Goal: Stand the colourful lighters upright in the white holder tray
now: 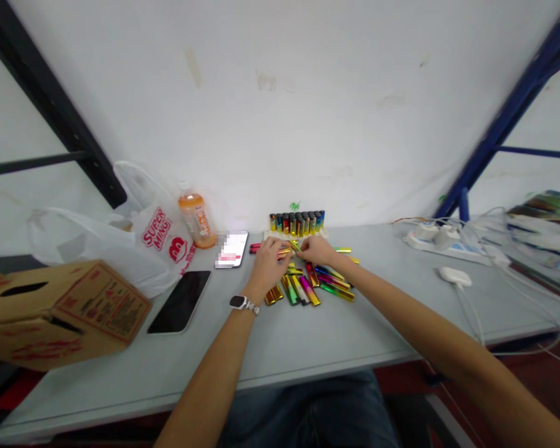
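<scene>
My left hand point(273, 260), with a watch on its wrist, is closed around a shiny gold-and-red stick point(284, 251) that looks like a lighter. My right hand point(318, 250) reaches in from the right, fingers pinched on the end of a yellow shiny stick point(295, 246). Below and between the hands lie several loose metallic sticks in mixed colours, among them a magenta-and-gold one point(309, 290) and a green-and-gold one point(336, 292). Behind my hands, several similar pieces point(297, 223) with dark tops stand upright in close rows. My fingers partly hide a pale base under them.
On the left are a cardboard box point(98, 305), a white plastic bag point(102, 233), an orange drink bottle point(196, 218), a dark phone point(181, 303) and a lit phone point(232, 249). A power strip point(452, 246) and a white charger point(455, 276) with cables lie right. A wall rises behind.
</scene>
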Demonstrator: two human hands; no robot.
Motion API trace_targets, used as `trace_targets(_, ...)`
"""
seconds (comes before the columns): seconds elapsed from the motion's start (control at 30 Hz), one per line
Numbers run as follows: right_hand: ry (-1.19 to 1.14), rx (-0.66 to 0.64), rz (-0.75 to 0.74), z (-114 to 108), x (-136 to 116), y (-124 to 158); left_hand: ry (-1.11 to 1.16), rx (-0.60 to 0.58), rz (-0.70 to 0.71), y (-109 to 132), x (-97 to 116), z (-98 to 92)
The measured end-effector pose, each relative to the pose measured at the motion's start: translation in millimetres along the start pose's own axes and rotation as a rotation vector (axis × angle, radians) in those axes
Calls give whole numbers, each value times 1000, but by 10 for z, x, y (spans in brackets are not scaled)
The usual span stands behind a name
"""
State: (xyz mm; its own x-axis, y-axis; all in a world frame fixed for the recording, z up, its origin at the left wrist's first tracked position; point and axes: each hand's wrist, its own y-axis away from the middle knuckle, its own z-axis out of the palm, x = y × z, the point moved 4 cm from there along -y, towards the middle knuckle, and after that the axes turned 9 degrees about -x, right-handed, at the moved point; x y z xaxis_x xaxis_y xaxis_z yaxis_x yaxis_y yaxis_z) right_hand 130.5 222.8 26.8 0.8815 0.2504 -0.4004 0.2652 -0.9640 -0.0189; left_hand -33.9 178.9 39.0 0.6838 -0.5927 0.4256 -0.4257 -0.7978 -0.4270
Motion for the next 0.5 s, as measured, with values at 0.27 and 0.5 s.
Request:
trace_targets(0.27,-53,289,-430,-205,-316,495,-34,142,91,44,303,-168)
trace_targets(0.5,-91,410,-526,-93,-379,684,-170,-88,-43,55,355,-81)
